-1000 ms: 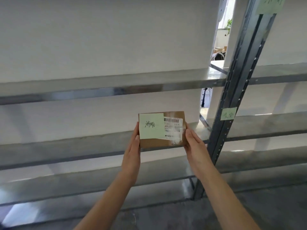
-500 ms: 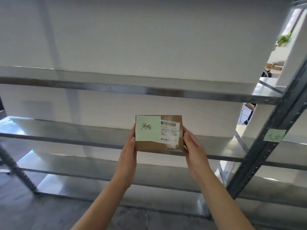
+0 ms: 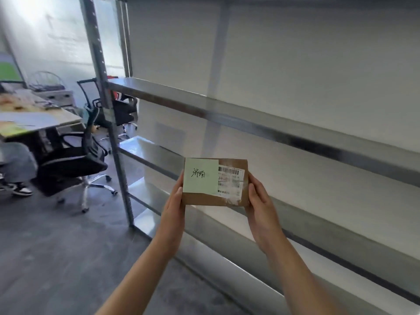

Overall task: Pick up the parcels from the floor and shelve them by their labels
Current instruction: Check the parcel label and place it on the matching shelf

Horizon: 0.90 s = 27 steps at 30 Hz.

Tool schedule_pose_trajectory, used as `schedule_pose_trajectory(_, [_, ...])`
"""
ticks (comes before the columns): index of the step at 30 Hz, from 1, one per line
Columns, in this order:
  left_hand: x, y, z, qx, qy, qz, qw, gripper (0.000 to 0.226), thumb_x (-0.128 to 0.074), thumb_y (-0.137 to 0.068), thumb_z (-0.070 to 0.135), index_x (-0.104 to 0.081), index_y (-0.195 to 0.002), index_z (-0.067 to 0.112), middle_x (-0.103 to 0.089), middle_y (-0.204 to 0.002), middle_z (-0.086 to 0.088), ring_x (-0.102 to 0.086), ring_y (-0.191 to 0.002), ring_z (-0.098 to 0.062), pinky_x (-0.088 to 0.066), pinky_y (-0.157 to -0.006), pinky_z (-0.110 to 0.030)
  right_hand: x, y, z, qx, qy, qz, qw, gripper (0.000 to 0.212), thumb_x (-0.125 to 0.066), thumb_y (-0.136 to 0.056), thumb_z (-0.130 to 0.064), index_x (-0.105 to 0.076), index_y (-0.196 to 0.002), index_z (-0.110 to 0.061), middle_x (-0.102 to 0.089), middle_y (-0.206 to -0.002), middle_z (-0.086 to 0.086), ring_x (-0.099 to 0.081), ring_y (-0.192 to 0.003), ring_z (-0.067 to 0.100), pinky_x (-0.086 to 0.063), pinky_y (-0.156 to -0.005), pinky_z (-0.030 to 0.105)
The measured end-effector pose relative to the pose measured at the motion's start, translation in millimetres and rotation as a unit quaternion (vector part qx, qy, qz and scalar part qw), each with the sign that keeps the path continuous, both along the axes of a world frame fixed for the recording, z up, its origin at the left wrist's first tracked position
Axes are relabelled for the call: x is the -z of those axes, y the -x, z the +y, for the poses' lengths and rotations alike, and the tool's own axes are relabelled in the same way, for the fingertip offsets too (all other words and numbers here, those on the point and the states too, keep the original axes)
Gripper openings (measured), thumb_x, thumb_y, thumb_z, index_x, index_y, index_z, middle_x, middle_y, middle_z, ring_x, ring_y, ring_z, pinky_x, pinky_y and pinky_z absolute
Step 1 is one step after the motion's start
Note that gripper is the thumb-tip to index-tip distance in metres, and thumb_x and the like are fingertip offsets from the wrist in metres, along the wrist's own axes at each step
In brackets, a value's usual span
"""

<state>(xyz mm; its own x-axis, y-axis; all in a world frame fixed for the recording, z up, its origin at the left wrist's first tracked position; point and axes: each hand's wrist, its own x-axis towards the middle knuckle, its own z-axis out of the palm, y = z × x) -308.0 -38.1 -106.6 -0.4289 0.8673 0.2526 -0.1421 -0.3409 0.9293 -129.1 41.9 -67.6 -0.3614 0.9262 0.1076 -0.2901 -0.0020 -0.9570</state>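
I hold a small brown cardboard parcel (image 3: pixel 229 200) upright in front of me, at the height of the lower shelves. A pale green note (image 3: pixel 200 176) with handwritten characters covers its left half, and a white barcode label (image 3: pixel 230 182) sits to the right of it. My left hand (image 3: pixel 173 209) grips the parcel's left edge and my right hand (image 3: pixel 261 205) grips its right edge. Behind it runs a bare metal shelving rack (image 3: pixel 261 123) with several levels, receding to the left.
The rack's grey upright post (image 3: pixel 106 114) stands at left. Beyond it are black office chairs (image 3: pixel 75 160), a desk (image 3: pixel 34 119) with papers, and a seated person's legs (image 3: pixel 16 169) at the far left edge. Dark grey floor (image 3: pixel 56 258) lies at lower left.
My view has swung left along the rack: the right post with green notes is gone and the left post, chairs and desk appear. The parcel stays held in both hands.
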Motion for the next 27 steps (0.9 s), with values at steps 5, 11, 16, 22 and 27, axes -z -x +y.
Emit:
schedule_pose_trajectory(5, [10.1, 103.7, -37.0, -0.076, 0.017, -0.012, 0.997, 0.051, -0.031, -0.105, 0.028, -0.04, -0.155, 0.03, -0.048, -0.158, 0.006, -0.038, -0.149, -0.013, -0.02, -0.126, -0.05, 13.6, 113.4, -9.1, -0.086, 0.023, 0.031, 0.996, 0.037, -0.04, -0.106, -0.014, -0.057, -0.139, -0.019, -0.067, -0.135, 0.004, -0.06, -0.129, 0.023, -0.047, -0.108, 0.04])
schedule_pose_trajectory(11, [16.1, 181.7, -84.6, -0.166, 0.033, -0.029, 0.985, 0.05, -0.029, -0.106, 0.023, -0.042, -0.154, 0.031, -0.052, -0.154, 0.011, -0.043, -0.144, -0.004, -0.025, -0.125, -0.041, 27.3, 216.9, -31.1, -0.165, 0.036, 0.011, 0.986, 0.035, -0.04, -0.107, -0.015, -0.058, -0.136, -0.025, -0.07, -0.13, 0.001, -0.064, -0.123, 0.016, -0.05, -0.098, 0.028])
schedule_pose_trajectory(16, [20.8, 230.8, -101.2, -0.235, 0.042, -0.021, 0.971, 0.053, -0.032, -0.102, 0.031, -0.043, -0.153, 0.034, -0.051, -0.155, 0.01, -0.041, -0.146, -0.007, -0.023, -0.126, -0.045, 25.2, 281.0, -33.4, -0.225, 0.027, -0.004, 0.974, 0.035, -0.039, -0.107, -0.014, -0.06, -0.132, -0.026, -0.074, -0.121, -0.002, -0.07, -0.11, 0.011, -0.057, -0.083, 0.02])
schedule_pose_trajectory(22, [22.3, 281.2, -94.8, -0.278, 0.055, -0.014, 0.959, 0.049, -0.023, -0.11, 0.024, -0.041, -0.154, 0.036, -0.049, -0.156, 0.009, -0.038, -0.148, -0.01, -0.021, -0.127, -0.045, 29.8, 346.9, -12.0, -0.261, 0.01, -0.015, 0.965, 0.034, -0.042, -0.106, -0.015, -0.066, -0.123, -0.032, -0.073, -0.123, 0.0, -0.067, -0.116, 0.017, -0.051, -0.101, 0.037])
schedule_pose_trajectory(27, [20.9, 326.6, -70.5, -0.313, 0.061, -0.013, 0.948, 0.048, -0.024, -0.111, 0.025, -0.039, -0.155, 0.035, -0.047, -0.158, 0.008, -0.036, -0.149, -0.009, -0.021, -0.127, -0.045, 25.9, 403.1, 18.9, -0.298, 0.016, -0.004, 0.954, 0.033, -0.041, -0.107, -0.014, -0.067, -0.12, -0.031, -0.077, -0.114, -0.005, -0.07, -0.11, 0.013, -0.055, -0.091, 0.027])
